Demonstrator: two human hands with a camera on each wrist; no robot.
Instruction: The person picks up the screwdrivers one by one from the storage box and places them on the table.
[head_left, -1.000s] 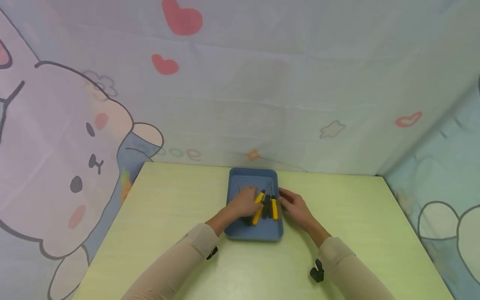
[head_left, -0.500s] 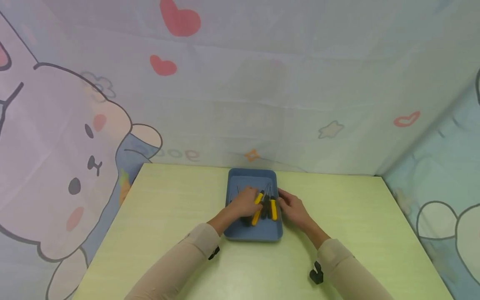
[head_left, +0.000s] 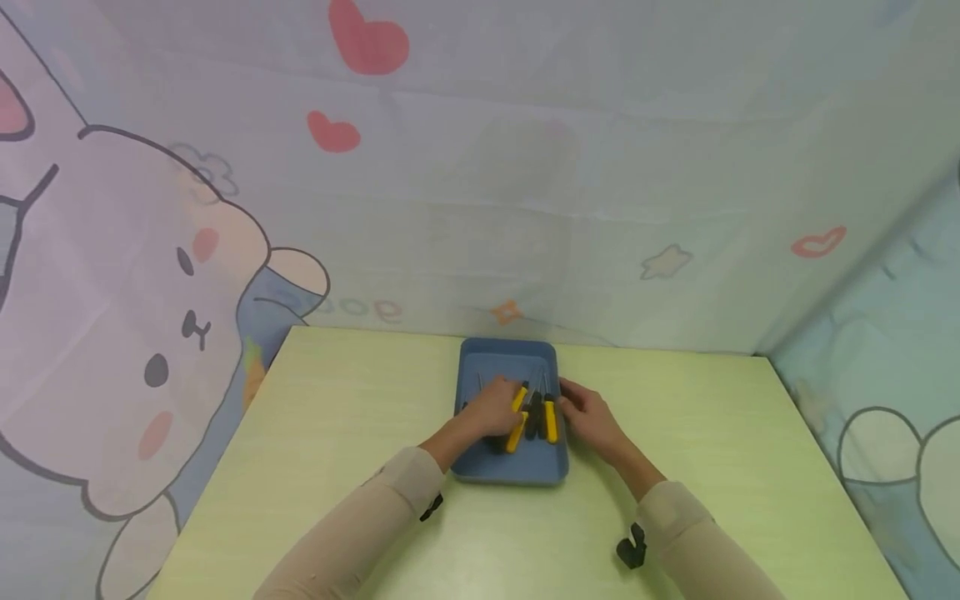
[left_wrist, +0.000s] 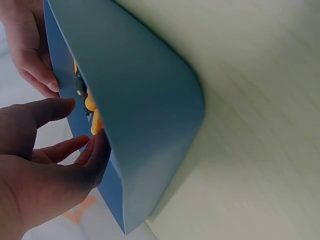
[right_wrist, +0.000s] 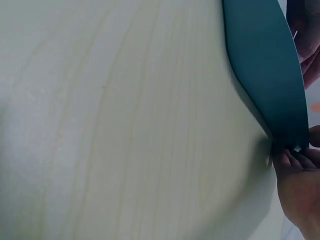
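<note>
Tray: a shallow blue rectangular tray with rounded corners point(head_left: 512, 470) is set on a pale wood-grain table point(head_left: 360, 383), near the far edge.
Tools: within the tray, a yellow-and-black handle point(head_left: 551, 421) is seen nearest the right wall; dark handles point(head_left: 536, 421) are seen just left of it, thin metal shafts pointing away.
Left hand point(head_left: 491, 408): held over the tray, beside slender yellow handles point(head_left: 516, 435); thumb and fingers are seen parted; whether a tool is gripped cannot be told, the fingertips being partly masked by the tray wall.
Right hand point(head_left: 592, 423): placed at the right side; the tray wall is held between thumb and fingers.
Sleeves: beige, turned back at both wrists.
Backdrop: pale cloth point(head_left: 480, 183), printed with hearts and a cartoon rabbit.
</note>
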